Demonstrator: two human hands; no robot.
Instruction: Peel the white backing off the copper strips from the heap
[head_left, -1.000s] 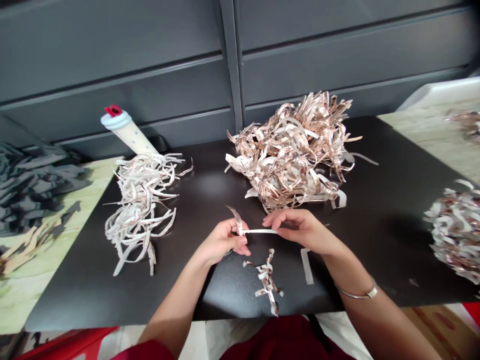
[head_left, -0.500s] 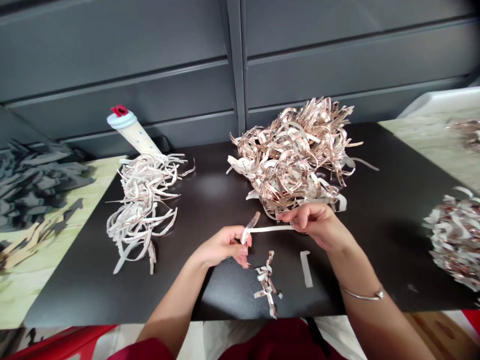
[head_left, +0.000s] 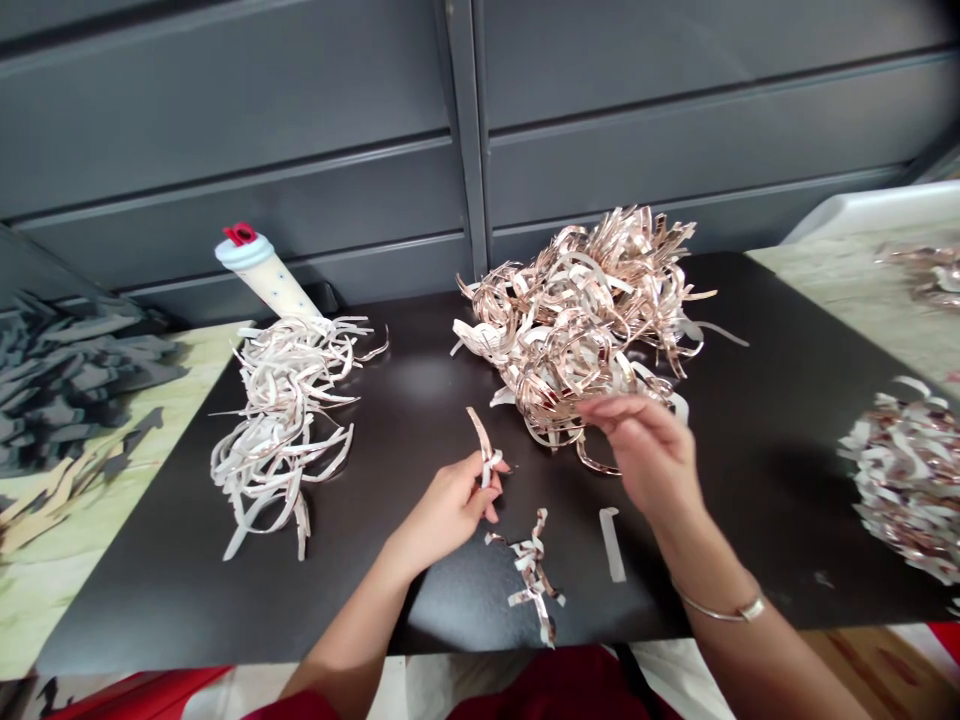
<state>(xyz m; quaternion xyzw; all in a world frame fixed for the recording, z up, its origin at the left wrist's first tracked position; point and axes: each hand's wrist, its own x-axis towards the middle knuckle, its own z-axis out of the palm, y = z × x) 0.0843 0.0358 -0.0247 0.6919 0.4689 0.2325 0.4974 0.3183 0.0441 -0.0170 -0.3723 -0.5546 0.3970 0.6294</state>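
Observation:
My left hand [head_left: 457, 505] is closed on a narrow foil strip [head_left: 478, 430], rose-gold on one side and white on the other. One end of it sticks up past my fingers and a short white piece folds over them. My right hand [head_left: 649, 450] is at the front edge of a tangled pile of rose-gold and white strips [head_left: 592, 300]. Its fingertips are pinched together against the pile; what lies between them is hidden. A curved strip [head_left: 598, 465] loops out just below them. In front lie several short crumpled scraps [head_left: 531, 570] and one flat white strip [head_left: 613, 545].
A bundle of mostly white strips [head_left: 285, 430] lies on the black board [head_left: 420, 380] at left, with a white tumbler with a red-topped lid [head_left: 266, 270] behind it. At right sits a shredded clump [head_left: 904, 480]. Grey pieces [head_left: 75, 370] are piled far left. A grey panel wall [head_left: 300, 120] stands behind.
My right hand has let go of the white strip stretched between my hands and moved up to the pile. A curved strip now shows below it. My left hand still grips its strip.

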